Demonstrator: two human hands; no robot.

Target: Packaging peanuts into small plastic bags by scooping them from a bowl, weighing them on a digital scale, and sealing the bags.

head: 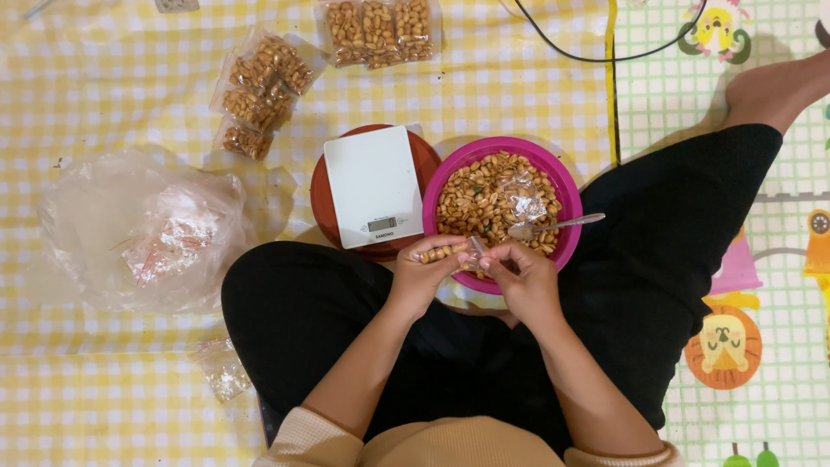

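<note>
**Two hands on a small packet of peanuts at the bowl's edge**

Two bare hands meet over the near rim of a pink bowl (450, 173), at about 7 o'clock on its circle. The left hand (424, 272) is closed around a small clear packet of peanuts (443, 253), which lies sideways across its fingers. The right hand (519, 277) pinches the packet's open plastic end between thumb and fingertips, just beside the left hand.

The bowl is filled with roasted peanuts (484, 195). A metal spoon (553, 227) rests in it at about 4 o'clock, its handle sticking out over the rim, and an empty clear bag (523, 192) lies on the nuts near the centre.

At 9 o'clock from the bowl, touching it, a white kitchen scale (373, 186) sits on a brown round tray (425, 160). At 10 o'clock, well apart, filled packets (259, 91) lie on the yellow checked cloth (112, 86), with a strip of more packets (379, 31) at 11 o'clock. A big crumpled plastic bag (143, 229) lies far out at 9 o'clock.
</note>
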